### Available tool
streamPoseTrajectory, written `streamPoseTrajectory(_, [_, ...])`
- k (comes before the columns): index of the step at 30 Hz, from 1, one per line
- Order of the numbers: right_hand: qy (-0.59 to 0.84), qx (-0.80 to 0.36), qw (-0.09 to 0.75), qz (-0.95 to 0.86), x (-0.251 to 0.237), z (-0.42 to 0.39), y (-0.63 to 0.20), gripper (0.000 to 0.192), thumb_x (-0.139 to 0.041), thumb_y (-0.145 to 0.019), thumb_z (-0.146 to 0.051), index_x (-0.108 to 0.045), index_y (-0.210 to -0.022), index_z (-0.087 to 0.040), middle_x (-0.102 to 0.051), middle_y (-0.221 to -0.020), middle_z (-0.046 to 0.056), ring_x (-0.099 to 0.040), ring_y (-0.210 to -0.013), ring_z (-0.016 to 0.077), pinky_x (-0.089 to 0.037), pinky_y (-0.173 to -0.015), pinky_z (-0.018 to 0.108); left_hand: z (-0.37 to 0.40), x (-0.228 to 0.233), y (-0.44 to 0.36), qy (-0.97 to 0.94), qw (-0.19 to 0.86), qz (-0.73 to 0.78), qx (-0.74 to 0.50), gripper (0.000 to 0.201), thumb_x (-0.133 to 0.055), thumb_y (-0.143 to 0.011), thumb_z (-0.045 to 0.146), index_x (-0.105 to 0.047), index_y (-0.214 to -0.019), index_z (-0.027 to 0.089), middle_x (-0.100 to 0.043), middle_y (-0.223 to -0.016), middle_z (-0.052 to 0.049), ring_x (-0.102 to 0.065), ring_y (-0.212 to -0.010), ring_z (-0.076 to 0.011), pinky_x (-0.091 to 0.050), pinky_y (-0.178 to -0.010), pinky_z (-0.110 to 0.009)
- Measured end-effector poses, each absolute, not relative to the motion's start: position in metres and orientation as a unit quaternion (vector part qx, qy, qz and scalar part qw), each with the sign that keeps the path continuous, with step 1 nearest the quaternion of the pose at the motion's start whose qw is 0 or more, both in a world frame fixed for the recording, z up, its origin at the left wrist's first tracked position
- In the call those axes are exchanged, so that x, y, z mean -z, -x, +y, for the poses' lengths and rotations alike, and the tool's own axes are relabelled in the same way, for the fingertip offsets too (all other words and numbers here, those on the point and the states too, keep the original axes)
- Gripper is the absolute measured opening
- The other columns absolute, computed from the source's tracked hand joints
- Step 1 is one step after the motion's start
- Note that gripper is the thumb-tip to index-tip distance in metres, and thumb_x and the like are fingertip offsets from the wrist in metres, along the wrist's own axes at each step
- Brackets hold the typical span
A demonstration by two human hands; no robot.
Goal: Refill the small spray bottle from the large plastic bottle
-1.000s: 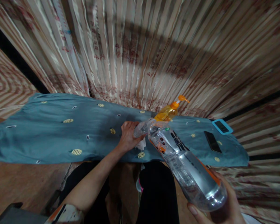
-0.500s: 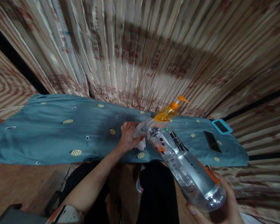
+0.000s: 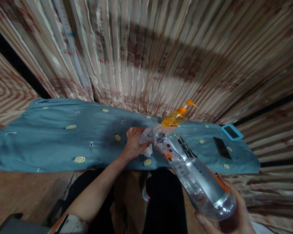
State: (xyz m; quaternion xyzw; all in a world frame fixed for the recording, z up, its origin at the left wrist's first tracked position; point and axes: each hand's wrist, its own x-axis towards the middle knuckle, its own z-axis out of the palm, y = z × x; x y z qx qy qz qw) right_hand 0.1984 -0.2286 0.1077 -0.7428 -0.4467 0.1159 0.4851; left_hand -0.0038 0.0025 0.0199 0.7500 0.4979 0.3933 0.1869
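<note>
My right hand (image 3: 230,211) is closed round the base of a large clear plastic bottle (image 3: 192,172) with a silver and orange label. The bottle tilts, its neck end lower and pointing up-left in the view. That end meets a small clear plastic cup (image 3: 150,134), which my left hand (image 3: 134,141) grips with wrapped fingers. The cup lies tilted towards the bottle. Whether liquid passes between them I cannot tell. Under my left hand shows a piece of white tissue (image 3: 147,151). Just behind the cup stands an orange pump bottle (image 3: 174,117), partly hidden.
A blue-green patterned cloth (image 3: 53,139) covers the narrow table. At its right end lie a dark phone (image 3: 221,148) and a blue-framed device (image 3: 231,132) with a dark screen. A pleated curtain (image 3: 127,65) hangs close behind. My legs (image 3: 164,201) are under the table's front edge.
</note>
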Motion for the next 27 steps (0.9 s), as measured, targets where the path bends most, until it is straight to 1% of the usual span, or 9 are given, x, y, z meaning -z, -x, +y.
streamPoseTrajectory(7, [0.734, -0.09, 0.465, -0.487, -0.092, -0.235, -0.223, 0.093, -0.084, -0.066, -0.056, -0.047, -0.145, -0.023, -0.056, -0.14, 0.015, -0.054, -0.13, 0.0415, -0.044, -0.107, 0.058, 0.002, -0.021, 0.003, -0.75, 0.189, 0.502, -0.387, 0.047, -0.077, -0.079, 0.044, -0.061, -0.116, 0.02, -0.067, -0.112, -0.008, -0.056, -0.111, -0.0311, -0.042, -0.099, -0.047])
streamPoseTrajectory(11, [0.703, -0.058, 0.433, -0.561, -0.075, -0.241, -0.254, 0.092, -0.089, -0.062, -0.044, -0.051, -0.144, -0.025, -0.058, -0.141, 0.014, -0.063, -0.118, 0.0376, -0.058, -0.085, 0.045, 0.002, -0.021, 0.004, -0.751, 0.191, 0.499, -0.389, 0.046, -0.077, -0.08, 0.045, -0.062, -0.116, 0.022, -0.067, -0.112, -0.008, -0.056, -0.111, -0.0311, -0.042, -0.098, -0.047])
streamPoseTrajectory(13, [0.691, -0.047, 0.431, -0.578, -0.072, -0.241, -0.258, 0.092, -0.089, -0.064, -0.042, -0.051, -0.145, -0.026, -0.058, -0.14, 0.014, -0.066, -0.113, 0.0354, -0.06, -0.077, 0.041, 0.002, -0.02, 0.004, -0.75, 0.19, 0.499, -0.392, 0.045, -0.077, -0.079, 0.045, -0.062, -0.116, 0.023, -0.066, -0.112, -0.007, -0.055, -0.111, -0.0307, -0.042, -0.099, -0.047])
streamPoseTrajectory(14, [0.69, -0.043, 0.433, -0.579, -0.074, -0.241, -0.255, 0.091, -0.089, -0.064, -0.043, -0.051, -0.145, -0.027, -0.059, -0.138, 0.014, -0.066, -0.111, 0.0353, -0.06, -0.077, 0.041, 0.002, -0.02, 0.004, -0.749, 0.189, 0.499, -0.393, 0.045, -0.077, -0.079, 0.044, -0.062, -0.116, 0.023, -0.066, -0.112, -0.007, -0.055, -0.111, -0.0306, -0.042, -0.099, -0.047])
streamPoseTrajectory(16, [0.7, -0.052, 0.446, -0.556, -0.081, -0.238, -0.242, 0.091, -0.087, -0.066, -0.048, -0.049, -0.145, -0.026, -0.059, -0.137, 0.014, -0.064, -0.116, 0.0383, -0.057, -0.089, 0.05, 0.002, -0.02, 0.004, -0.748, 0.189, 0.501, -0.392, 0.046, -0.077, -0.079, 0.043, -0.062, -0.117, 0.023, -0.066, -0.113, -0.007, -0.055, -0.111, -0.0305, -0.042, -0.099, -0.047])
streamPoseTrajectory(18, [0.724, -0.076, 0.469, -0.5, -0.091, -0.234, -0.223, 0.092, -0.083, -0.068, -0.056, -0.046, -0.147, -0.025, -0.056, -0.14, 0.016, -0.054, -0.129, 0.0436, -0.042, -0.107, 0.065, 0.002, -0.02, 0.004, -0.748, 0.19, 0.502, -0.391, 0.046, -0.077, -0.079, 0.043, -0.061, -0.117, 0.022, -0.066, -0.113, -0.007, -0.055, -0.112, -0.0307, -0.042, -0.1, -0.048])
streamPoseTrajectory(20, [0.733, -0.09, 0.484, -0.469, -0.1, -0.231, -0.208, 0.095, -0.082, -0.067, -0.061, -0.046, -0.146, -0.023, -0.054, -0.141, 0.017, -0.046, -0.137, 0.046, -0.028, -0.116, 0.069, 0.003, -0.02, 0.004, -0.748, 0.192, 0.501, -0.39, 0.047, -0.077, -0.079, 0.044, -0.061, -0.117, 0.021, -0.066, -0.113, -0.008, -0.055, -0.112, -0.031, -0.042, -0.099, -0.048])
streamPoseTrajectory(21, [0.735, -0.097, 0.489, -0.46, -0.103, -0.23, -0.203, 0.096, -0.082, -0.066, -0.063, -0.047, -0.145, -0.022, -0.054, -0.141, 0.017, -0.045, -0.138, 0.0463, -0.025, -0.117, 0.07, 0.003, -0.02, 0.004, -0.748, 0.192, 0.501, -0.39, 0.047, -0.077, -0.079, 0.044, -0.061, -0.117, 0.021, -0.067, -0.113, -0.008, -0.055, -0.112, -0.0312, -0.042, -0.099, -0.048])
streamPoseTrajectory(27, [0.732, -0.11, 0.498, -0.451, -0.106, -0.227, -0.202, 0.095, -0.084, -0.062, -0.063, -0.048, -0.141, -0.023, -0.057, -0.134, 0.015, -0.048, -0.134, 0.0446, -0.026, -0.116, 0.069, 0.003, -0.02, 0.004, -0.749, 0.191, 0.497, -0.395, 0.048, -0.078, -0.079, 0.044, -0.061, -0.116, 0.02, -0.067, -0.111, -0.008, -0.056, -0.111, -0.0313, -0.042, -0.098, -0.047])
